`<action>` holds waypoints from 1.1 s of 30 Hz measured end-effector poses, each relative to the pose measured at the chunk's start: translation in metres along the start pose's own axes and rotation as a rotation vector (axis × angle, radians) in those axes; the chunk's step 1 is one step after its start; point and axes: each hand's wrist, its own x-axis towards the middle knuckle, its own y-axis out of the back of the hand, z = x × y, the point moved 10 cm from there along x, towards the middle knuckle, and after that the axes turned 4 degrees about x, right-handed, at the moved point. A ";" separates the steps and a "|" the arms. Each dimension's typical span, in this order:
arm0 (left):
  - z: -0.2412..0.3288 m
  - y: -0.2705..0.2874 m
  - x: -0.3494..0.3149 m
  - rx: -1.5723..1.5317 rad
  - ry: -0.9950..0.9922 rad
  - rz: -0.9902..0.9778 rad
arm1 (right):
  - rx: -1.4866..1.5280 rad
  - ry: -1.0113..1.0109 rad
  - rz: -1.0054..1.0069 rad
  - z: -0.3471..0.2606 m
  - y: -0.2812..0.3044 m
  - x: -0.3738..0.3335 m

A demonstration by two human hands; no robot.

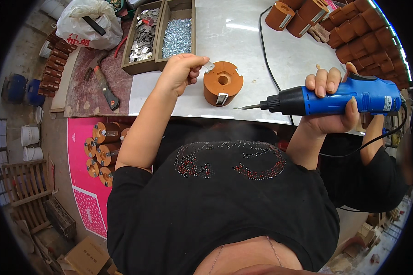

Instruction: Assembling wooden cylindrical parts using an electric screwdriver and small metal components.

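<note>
- My left hand (184,71), above the frame's centre, pinches a small metal plate (209,66) between thumb and forefinger; the other fingers curl inward.
- The brown cylindrical block (234,81) stands on the pale tabletop (170,101), just above the frame's centre. The plate is over its upper-left rim; whether they touch, I can't tell.
- I judge the plate could slip or turn askew, since I've only its edge and a two-finger pinch.
- Nothing I can see braces the block, so a hard sideways push could turn or slide it.
- If the driver's bit (250,107) came in at a slant, it could skid off toward my left fingertips, which are right by that rim.
- The cable (273,68) lying between block and driver could snag if I swept across low.
- As for pose, my right hand (332,121), right of centre, wraps the blue power screwdriver (339,98) from below, fingers over its far side, thumb on the near side. It lies nearly level, bit pointing left, apart from the block.
- My left forearm slants up and rightward, wrist bent toward the block.
</note>
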 end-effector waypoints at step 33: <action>0.010 -0.002 -0.003 0.350 -0.277 0.143 | -0.366 -0.066 0.042 0.077 -0.026 0.053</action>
